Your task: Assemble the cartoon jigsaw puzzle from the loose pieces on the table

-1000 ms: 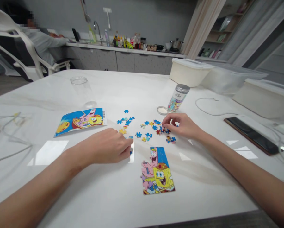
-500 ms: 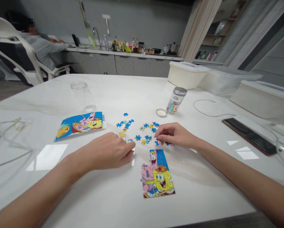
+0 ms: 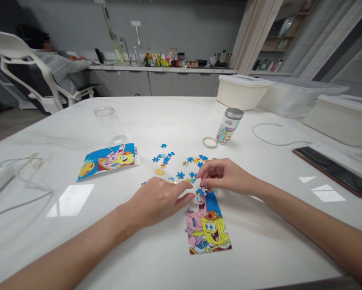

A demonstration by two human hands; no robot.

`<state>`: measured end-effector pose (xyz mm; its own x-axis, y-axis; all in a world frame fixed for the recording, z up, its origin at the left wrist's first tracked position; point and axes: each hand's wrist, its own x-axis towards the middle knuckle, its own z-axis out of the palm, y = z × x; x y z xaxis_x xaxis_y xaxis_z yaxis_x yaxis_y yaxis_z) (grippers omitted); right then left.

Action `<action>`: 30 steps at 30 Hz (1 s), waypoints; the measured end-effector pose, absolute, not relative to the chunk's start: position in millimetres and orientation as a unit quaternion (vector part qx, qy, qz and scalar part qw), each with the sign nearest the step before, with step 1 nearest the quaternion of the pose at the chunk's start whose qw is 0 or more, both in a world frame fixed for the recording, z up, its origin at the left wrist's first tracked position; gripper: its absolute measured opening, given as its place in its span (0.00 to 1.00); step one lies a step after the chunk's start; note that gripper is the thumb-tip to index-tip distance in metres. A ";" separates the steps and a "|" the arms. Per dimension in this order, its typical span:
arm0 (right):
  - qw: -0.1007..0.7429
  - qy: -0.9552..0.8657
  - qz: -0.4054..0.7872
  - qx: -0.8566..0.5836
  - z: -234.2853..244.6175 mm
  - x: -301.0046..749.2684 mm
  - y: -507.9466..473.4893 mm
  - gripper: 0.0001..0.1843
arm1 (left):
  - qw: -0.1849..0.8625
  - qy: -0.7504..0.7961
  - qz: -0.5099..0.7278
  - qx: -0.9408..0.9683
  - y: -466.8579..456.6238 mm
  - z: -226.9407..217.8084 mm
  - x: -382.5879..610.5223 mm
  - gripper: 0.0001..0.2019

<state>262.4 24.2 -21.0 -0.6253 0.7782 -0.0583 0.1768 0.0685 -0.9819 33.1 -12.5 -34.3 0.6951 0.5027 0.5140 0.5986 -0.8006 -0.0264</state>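
Observation:
A partly joined jigsaw puzzle (image 3: 213, 231) with pink and yellow cartoon figures lies flat on the white table in front of me. At its top edge, my right hand (image 3: 225, 176) pinches a small blue and pink puzzle piece (image 3: 203, 191) between thumb and fingers. Just left of that edge is my left hand (image 3: 159, 198), its thumb and index finger apart and nothing between them. Loose puzzle pieces (image 3: 180, 175), mostly blue with some yellow, are scattered beyond both hands; some are partly hidden by them. A matching picture sheet (image 3: 110, 160) rests to the left.
A printed jar with a silver lid (image 3: 229, 125) stands behind the pieces, beside a round lid (image 3: 210, 142). Farther left is a clear jar (image 3: 107, 121). A phone (image 3: 332, 171), cables and storage boxes (image 3: 241, 93) occupy the right side. Someone sits in a chair (image 3: 32, 74) back left.
My right hand has brought a piece from the loose pile to the puzzle's top edge. My left hand has moved right towards the puzzle, and its thumb and index finger have spread.

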 end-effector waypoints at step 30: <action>0.259 -0.625 0.633 -0.377 -23.1 253.8 11.6 0.12 | 0.091 -0.299 -0.213 -0.926 -8.0 -28.4 30.9 0.15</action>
<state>253.8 11.6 -23.1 -0.5814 0.7990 -0.1533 0.1430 -0.0852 -0.9860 30.9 -8.0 -28.4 0.7310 0.5148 0.4480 0.5922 -0.8047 -0.0415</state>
